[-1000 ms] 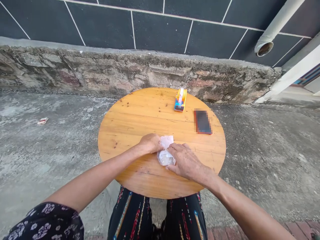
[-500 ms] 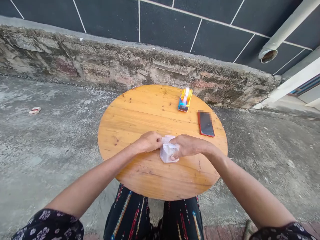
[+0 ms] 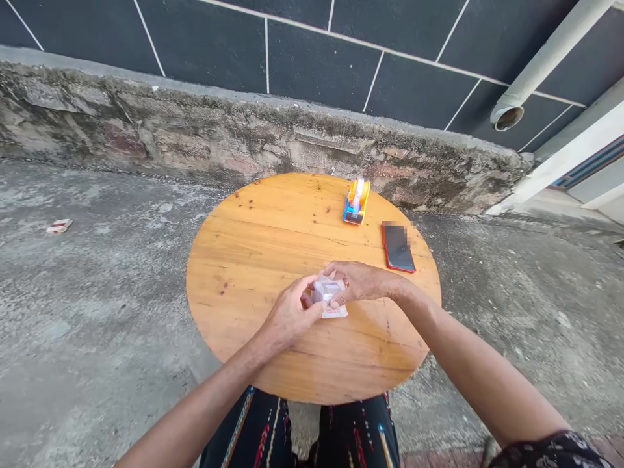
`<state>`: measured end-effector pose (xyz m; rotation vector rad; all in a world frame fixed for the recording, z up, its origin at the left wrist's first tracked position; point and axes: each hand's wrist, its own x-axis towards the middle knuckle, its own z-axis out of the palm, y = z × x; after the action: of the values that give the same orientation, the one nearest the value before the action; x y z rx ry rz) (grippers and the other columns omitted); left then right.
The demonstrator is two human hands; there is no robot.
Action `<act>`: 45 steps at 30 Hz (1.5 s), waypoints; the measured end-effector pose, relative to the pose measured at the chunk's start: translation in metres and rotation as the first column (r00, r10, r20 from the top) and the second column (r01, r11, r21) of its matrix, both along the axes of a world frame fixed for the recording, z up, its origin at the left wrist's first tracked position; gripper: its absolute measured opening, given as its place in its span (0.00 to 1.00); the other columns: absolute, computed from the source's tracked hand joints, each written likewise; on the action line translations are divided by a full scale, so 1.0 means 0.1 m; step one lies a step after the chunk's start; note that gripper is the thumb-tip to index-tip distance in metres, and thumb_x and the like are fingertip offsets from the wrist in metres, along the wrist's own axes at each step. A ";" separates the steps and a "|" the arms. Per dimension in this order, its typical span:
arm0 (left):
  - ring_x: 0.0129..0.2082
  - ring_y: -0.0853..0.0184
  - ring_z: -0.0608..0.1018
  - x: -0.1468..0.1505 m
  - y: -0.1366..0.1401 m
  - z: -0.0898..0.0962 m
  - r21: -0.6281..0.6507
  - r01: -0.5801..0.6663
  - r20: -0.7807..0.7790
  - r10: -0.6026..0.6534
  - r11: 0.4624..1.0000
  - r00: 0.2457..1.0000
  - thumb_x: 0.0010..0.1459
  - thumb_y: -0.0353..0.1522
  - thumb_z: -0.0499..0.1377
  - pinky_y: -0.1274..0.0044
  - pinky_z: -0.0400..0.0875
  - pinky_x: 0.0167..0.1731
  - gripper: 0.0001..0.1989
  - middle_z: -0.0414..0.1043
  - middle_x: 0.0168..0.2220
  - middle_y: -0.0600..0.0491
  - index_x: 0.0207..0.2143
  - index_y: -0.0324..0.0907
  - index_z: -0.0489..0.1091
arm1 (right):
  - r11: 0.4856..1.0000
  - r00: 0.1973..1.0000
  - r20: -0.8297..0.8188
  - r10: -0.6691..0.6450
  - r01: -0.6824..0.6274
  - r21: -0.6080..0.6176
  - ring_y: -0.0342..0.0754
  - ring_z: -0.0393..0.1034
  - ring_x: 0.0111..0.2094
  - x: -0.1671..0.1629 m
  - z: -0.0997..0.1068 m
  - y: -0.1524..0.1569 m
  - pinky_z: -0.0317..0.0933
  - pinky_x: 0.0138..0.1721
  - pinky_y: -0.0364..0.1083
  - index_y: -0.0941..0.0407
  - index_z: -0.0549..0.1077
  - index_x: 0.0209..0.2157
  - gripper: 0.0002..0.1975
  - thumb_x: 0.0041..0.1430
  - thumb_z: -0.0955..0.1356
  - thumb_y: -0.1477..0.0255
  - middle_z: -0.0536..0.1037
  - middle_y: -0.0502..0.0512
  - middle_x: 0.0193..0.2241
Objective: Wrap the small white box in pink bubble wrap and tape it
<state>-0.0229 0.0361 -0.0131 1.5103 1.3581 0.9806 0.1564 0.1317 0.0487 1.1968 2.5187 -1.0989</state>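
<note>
Between my two hands is a small, boxy packet in whitish translucent wrapping (image 3: 331,292), low over the near middle of the round wooden table (image 3: 253,260). My left hand (image 3: 292,309) curls around its left side, with thumb and fingers on the wrapping. From the right, my right hand (image 3: 361,283) grips it, the thumb on the near side and the fingers over the far edge. A flap of the wrapping sticks out toward me. What the packet contains cannot be made out.
A yellow and blue tape dispenser (image 3: 357,203) stands near the table's far edge. Right of it lies a phone in a red case (image 3: 398,248). Behind the table runs a low stone wall base (image 3: 195,140), and a drainpipe (image 3: 536,78) is at upper right.
My left hand has opened from a pinch at the packet's far left corner and now wraps its left side. The packet has turned in my hands. The view has shifted slightly.
</note>
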 end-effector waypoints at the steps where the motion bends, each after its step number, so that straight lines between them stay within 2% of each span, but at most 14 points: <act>1: 0.26 0.70 0.72 0.00 0.03 -0.01 -0.012 0.002 0.013 -0.002 1.000 1.000 0.52 0.34 0.59 0.79 0.67 0.27 0.25 0.74 0.32 0.53 0.53 0.39 0.67 | 1.000 1.000 -0.004 -0.025 0.025 0.006 0.51 0.69 0.41 0.01 -0.01 0.00 0.60 0.38 0.45 0.57 0.67 0.52 0.34 0.44 0.75 0.59 0.75 0.57 0.44; 5: 0.30 0.69 0.74 -0.02 0.16 -0.05 -0.054 0.055 0.106 -0.049 0.997 0.993 0.54 0.33 0.56 0.79 0.68 0.29 0.20 0.75 0.34 0.53 0.49 0.39 0.71 | 0.983 0.997 0.009 -0.079 0.076 0.165 0.50 0.69 0.37 0.02 -0.05 -0.07 0.58 0.34 0.44 0.57 0.74 0.41 0.21 0.50 0.72 0.58 0.76 0.56 0.39; 8: 0.31 0.68 0.75 -0.02 0.23 -0.03 -0.108 0.103 0.179 -0.083 0.989 0.980 0.53 0.34 0.56 0.79 0.68 0.30 0.20 0.75 0.35 0.52 0.48 0.38 0.72 | 0.929 0.989 -0.010 -0.149 0.144 0.340 0.50 0.69 0.36 0.05 -0.08 -0.21 0.58 0.34 0.44 0.58 0.74 0.43 0.20 0.53 0.71 0.59 0.75 0.58 0.39; 10: 0.30 0.68 0.75 -0.01 0.26 0.01 -0.132 0.126 0.178 -0.102 0.983 0.979 0.52 0.34 0.56 0.80 0.67 0.29 0.20 0.75 0.34 0.53 0.47 0.37 0.72 | 0.899 0.982 -0.073 -0.174 0.189 0.394 0.49 0.70 0.35 0.07 -0.14 -0.32 0.58 0.35 0.44 0.59 0.73 0.44 0.19 0.56 0.69 0.62 0.75 0.59 0.39; 15: 0.22 0.71 0.69 0.00 0.27 0.13 -0.139 0.130 -0.033 -0.136 0.982 0.990 0.53 0.35 0.53 0.81 0.60 0.22 0.18 0.72 0.25 0.55 0.43 0.37 0.75 | 0.879 0.937 -0.234 -0.260 0.330 0.345 0.48 0.72 0.34 0.12 -0.31 -0.50 0.61 0.35 0.44 0.60 0.73 0.45 0.17 0.59 0.68 0.64 0.78 0.58 0.35; 19: 0.22 0.72 0.67 0.01 0.28 0.17 -0.091 0.199 -0.148 -0.211 0.976 0.966 0.55 0.35 0.52 0.81 0.58 0.22 0.15 0.69 0.23 0.56 0.36 0.39 0.76 | 0.885 0.909 -0.295 -0.295 0.376 0.275 0.47 0.72 0.33 0.14 -0.38 -0.54 0.61 0.34 0.43 0.59 0.75 0.43 0.15 0.59 0.68 0.65 0.79 0.57 0.34; 22: 0.23 0.71 0.68 0.02 0.29 0.18 -0.056 0.192 -0.205 -0.199 0.980 0.958 0.56 0.35 0.52 0.80 0.58 0.23 0.15 0.70 0.24 0.55 0.34 0.39 0.77 | 0.872 0.887 -0.343 -0.309 0.408 0.270 0.47 0.72 0.33 0.14 -0.41 -0.56 0.61 0.34 0.43 0.59 0.74 0.44 0.14 0.59 0.68 0.66 0.79 0.56 0.34; 26: 0.28 0.69 0.72 0.03 0.20 0.16 0.002 0.149 -0.243 -0.144 0.989 0.959 0.56 0.34 0.53 0.79 0.63 0.28 0.14 0.74 0.29 0.53 0.34 0.39 0.78 | 0.835 0.869 -0.352 -0.349 0.458 0.303 0.48 0.73 0.35 0.12 -0.46 -0.67 0.61 0.36 0.44 0.57 0.73 0.46 0.15 0.60 0.67 0.65 0.79 0.55 0.33; 29: 0.33 0.66 0.74 0.03 0.04 0.10 0.043 0.152 -0.240 -0.138 0.987 0.961 0.58 0.33 0.53 0.77 0.67 0.34 0.14 0.75 0.31 0.52 0.36 0.41 0.77 | 0.821 0.876 -0.356 -0.325 0.448 0.354 0.49 0.73 0.37 0.09 -0.48 -0.85 0.62 0.39 0.45 0.56 0.73 0.47 0.15 0.61 0.66 0.65 0.79 0.55 0.36; 33: 0.37 0.65 0.75 0.02 -0.17 -0.01 0.128 0.033 -0.288 0.005 0.991 0.958 0.58 0.34 0.54 0.73 0.70 0.39 0.16 0.75 0.39 0.50 0.47 0.41 0.73 | 0.781 0.887 -0.323 -0.329 0.448 0.435 0.52 0.73 0.42 0.05 -0.49 -1.03 0.62 0.44 0.47 0.57 0.70 0.51 0.18 0.63 0.65 0.65 0.79 0.58 0.41; 36: 0.44 0.62 0.74 0.04 -0.28 -0.05 0.339 -0.042 -0.333 0.162 0.940 0.929 0.59 0.34 0.55 0.69 0.70 0.45 0.19 0.71 0.46 0.46 0.53 0.41 0.67 | 0.761 0.892 -0.269 -0.363 0.450 0.467 0.53 0.73 0.43 0.03 -0.48 -1.05 0.62 0.46 0.49 0.59 0.67 0.55 0.22 0.62 0.66 0.63 0.79 0.59 0.41; 39: 0.51 0.60 0.71 0.08 -0.35 -0.05 0.568 0.039 -0.363 0.207 0.822 0.909 0.61 0.30 0.54 0.66 0.68 0.51 0.15 0.68 0.51 0.45 0.50 0.42 0.68 | 0.751 0.899 -0.233 -0.371 0.438 0.493 0.54 0.72 0.44 0.02 -0.48 -1.03 0.62 0.47 0.50 0.60 0.66 0.56 0.23 0.62 0.65 0.63 0.78 0.61 0.43; 41: 0.49 0.60 0.71 0.12 -0.38 -0.07 0.630 0.117 -0.389 0.181 0.768 0.903 0.61 0.27 0.52 0.65 0.68 0.50 0.14 0.70 0.49 0.46 0.48 0.41 0.69 | 0.755 0.904 -0.229 -0.362 0.428 0.497 0.55 0.72 0.44 0.02 -0.49 -1.03 0.61 0.49 0.51 0.61 0.65 0.56 0.24 0.63 0.65 0.63 0.78 0.62 0.43; 45: 0.47 0.61 0.72 0.16 -0.38 -0.16 0.643 0.164 -0.409 0.154 0.748 0.900 0.61 0.25 0.52 0.67 0.71 0.47 0.12 0.70 0.47 0.45 0.46 0.39 0.69 | 0.782 0.895 -0.288 -0.341 0.439 0.442 0.54 0.72 0.44 0.08 -0.52 -1.05 0.61 0.49 0.52 0.60 0.66 0.55 0.23 0.64 0.63 0.61 0.78 0.62 0.43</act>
<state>-0.0073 -0.0023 -0.0287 2.4027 1.3635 1.2537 0.1645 0.0268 -0.0030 1.9087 2.8925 -0.6527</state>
